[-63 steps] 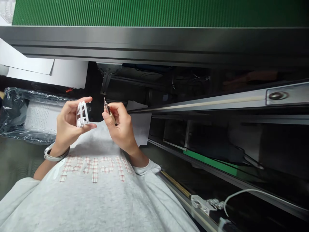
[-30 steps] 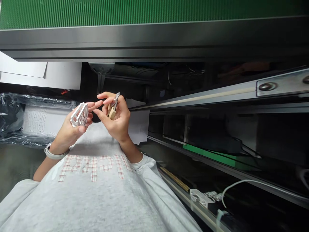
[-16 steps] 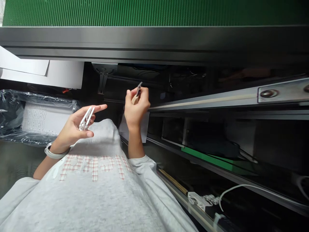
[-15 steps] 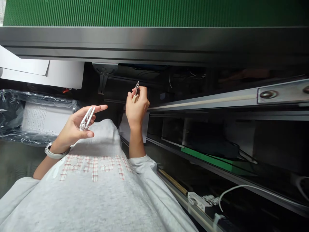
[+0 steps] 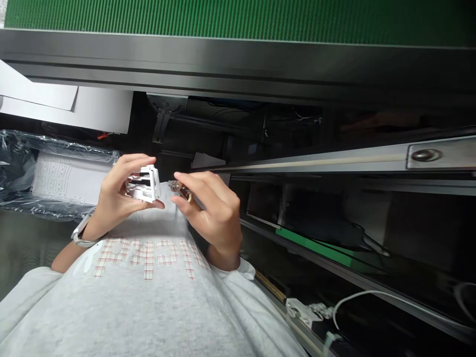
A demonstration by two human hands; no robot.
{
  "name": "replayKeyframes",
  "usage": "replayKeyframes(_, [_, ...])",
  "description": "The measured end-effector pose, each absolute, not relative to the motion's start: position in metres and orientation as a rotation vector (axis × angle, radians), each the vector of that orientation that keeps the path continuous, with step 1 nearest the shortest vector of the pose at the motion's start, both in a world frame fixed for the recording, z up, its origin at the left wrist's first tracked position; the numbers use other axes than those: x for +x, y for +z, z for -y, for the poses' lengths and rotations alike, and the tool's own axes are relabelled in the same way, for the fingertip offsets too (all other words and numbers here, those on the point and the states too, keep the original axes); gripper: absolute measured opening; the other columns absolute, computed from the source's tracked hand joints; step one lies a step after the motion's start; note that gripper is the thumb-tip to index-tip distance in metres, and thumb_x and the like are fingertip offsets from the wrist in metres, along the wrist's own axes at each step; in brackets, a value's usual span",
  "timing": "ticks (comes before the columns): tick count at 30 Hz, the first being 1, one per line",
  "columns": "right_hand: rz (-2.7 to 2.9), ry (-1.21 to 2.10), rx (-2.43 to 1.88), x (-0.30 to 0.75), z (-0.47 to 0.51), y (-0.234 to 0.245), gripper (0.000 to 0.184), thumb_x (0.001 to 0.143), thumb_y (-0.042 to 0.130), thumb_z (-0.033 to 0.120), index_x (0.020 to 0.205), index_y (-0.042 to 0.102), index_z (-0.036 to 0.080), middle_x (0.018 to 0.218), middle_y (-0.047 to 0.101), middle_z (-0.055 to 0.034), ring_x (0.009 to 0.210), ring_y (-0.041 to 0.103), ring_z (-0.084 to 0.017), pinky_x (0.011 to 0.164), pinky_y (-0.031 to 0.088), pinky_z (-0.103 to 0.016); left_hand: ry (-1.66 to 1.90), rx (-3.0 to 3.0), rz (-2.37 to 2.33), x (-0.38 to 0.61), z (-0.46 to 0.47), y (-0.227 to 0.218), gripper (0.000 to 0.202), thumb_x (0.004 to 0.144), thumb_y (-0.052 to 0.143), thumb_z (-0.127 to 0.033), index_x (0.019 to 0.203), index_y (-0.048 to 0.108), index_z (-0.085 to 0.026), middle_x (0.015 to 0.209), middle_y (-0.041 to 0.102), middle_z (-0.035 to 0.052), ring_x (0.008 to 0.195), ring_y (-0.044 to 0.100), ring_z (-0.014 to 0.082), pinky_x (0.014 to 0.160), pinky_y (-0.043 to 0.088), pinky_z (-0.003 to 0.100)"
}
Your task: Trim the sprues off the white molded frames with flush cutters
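Note:
Between the thumb and fingers of my left hand is a white plastic frame with thin bars and openings, its open side turned to the right. My right hand is closed round a small pair of nippers with metal jaws; most of the handle is hidden in the palm. The jaws point left at the white frame, with a small gap between them. Both hands are in front of the grey shirt.
A box lined with clear plastic holds white parts at the left. White sheets lie above it. Across the top runs a green ribbed mat behind a metal edge. Metal rails and a white cable are at the right.
My right hand has come down and left, bringing the nippers close to the white frame. My left hand has turned the frame, and its fingers have closed more round it.

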State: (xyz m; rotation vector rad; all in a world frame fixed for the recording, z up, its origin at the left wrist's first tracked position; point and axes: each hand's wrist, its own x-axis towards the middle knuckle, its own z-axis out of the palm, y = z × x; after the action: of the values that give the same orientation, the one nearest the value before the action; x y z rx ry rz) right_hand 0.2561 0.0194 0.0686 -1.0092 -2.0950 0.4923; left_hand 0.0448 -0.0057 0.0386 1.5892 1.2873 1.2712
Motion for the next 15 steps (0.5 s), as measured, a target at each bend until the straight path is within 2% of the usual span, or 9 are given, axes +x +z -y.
replayKeyframes(5, [2.097, 0.383, -1.161, 0.252, -0.008, 0.072, 0.013, 0.097, 0.067, 0.026, 0.108, 0.07, 0.02, 0.087, 0.075, -0.0047, 0.076, 0.069, -0.017, 0.069, 0.056, -0.031, 1.307, 1.644, -1.449, 0.044, 0.006, 0.032, 0.072, 0.066, 0.095, -0.047, 0.131, 0.068, -0.031, 0.123, 0.066, 0.0076, 0.113, 0.062, 0.0307, 0.101, 0.051, 0.047])
replayKeyframes(10, [2.081, 0.365, -1.268, 0.244, 0.0, 0.075, 0.012, 0.098, 0.065, 0.024, 0.107, 0.071, 0.02, 0.084, 0.072, -0.005, 0.073, 0.068, -0.017, 0.068, 0.055, -0.031, 1.438, 1.705, -1.494, 0.045, 0.007, 0.03, 0.073, 0.065, 0.097, -0.042, 0.131, 0.067, -0.035, 0.118, 0.065, 0.0046, 0.111, 0.059, 0.0306, 0.098, 0.048, 0.045])
replayKeyframes(15, [2.04, 0.375, -1.308, 0.233, 0.005, 0.076, 0.013, 0.099, 0.063, 0.026, 0.106, 0.071, 0.018, 0.081, 0.068, -0.0046, 0.07, 0.065, -0.016, 0.066, 0.055, -0.03, 1.568, 1.808, -1.51, 0.047, 0.01, 0.024, 0.071, 0.075, 0.092, -0.04, 0.14, 0.063, -0.038, 0.118, 0.066, 0.0036, 0.104, 0.059, 0.0281, 0.09, 0.046, 0.044])
